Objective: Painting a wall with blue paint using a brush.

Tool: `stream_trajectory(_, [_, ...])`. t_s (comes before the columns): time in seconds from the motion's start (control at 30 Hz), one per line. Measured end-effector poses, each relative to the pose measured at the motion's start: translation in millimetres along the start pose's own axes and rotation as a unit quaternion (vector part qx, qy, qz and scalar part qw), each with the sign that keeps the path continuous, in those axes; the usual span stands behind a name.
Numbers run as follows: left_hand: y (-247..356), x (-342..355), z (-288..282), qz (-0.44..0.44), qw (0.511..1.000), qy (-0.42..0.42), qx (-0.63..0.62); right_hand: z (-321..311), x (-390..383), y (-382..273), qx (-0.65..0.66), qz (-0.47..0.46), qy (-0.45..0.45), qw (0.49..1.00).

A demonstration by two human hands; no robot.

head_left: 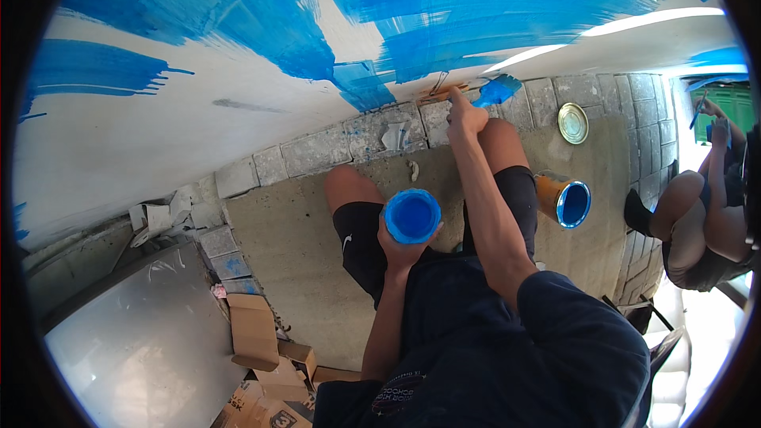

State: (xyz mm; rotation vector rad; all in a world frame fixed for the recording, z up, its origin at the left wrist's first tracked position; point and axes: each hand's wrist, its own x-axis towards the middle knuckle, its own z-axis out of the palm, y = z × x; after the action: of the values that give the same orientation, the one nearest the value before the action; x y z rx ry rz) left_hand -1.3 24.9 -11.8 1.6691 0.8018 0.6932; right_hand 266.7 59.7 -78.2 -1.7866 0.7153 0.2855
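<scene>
My left hand (390, 246) is closed round a cup of blue paint (412, 214), held upright between my knees. My right hand (464, 115) grips a paintbrush (495, 92) whose blue-coated bristles point right, close to the foot of the white wall (135, 150), which is streaked with blue paint. An orange can of blue paint (555, 196) stands on the ground beside my right leg. A round metal lid (573, 124) lies above it, near the row of pavers.
Pale pavers (309, 153) edge a beige ground sheet (285, 261). A metal panel (143, 325), cardboard boxes (252, 325) and rubble (158, 218) are at the left. At the right another person (697, 222) squats by the wall, a brush in hand.
</scene>
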Motion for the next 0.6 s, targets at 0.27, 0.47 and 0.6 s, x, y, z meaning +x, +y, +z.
stream_trajectory(0.27, [-8, -5, -3, -0.018, 0.999, -0.008, -0.042, -137, -63, -43, 0.117, -0.038, -0.175, 0.977])
stream_trajectory(0.47, [-14, -7, 4, -0.016, 0.997, 0.001, -0.071, -269, -47, -59, 0.004, -0.233, 0.002, 0.972])
stream_trajectory(0.6, [-11, -7, 7, -0.019, 0.996, -0.009, -0.085, -349, -25, -55, -0.091, -0.365, 0.138, 0.916])
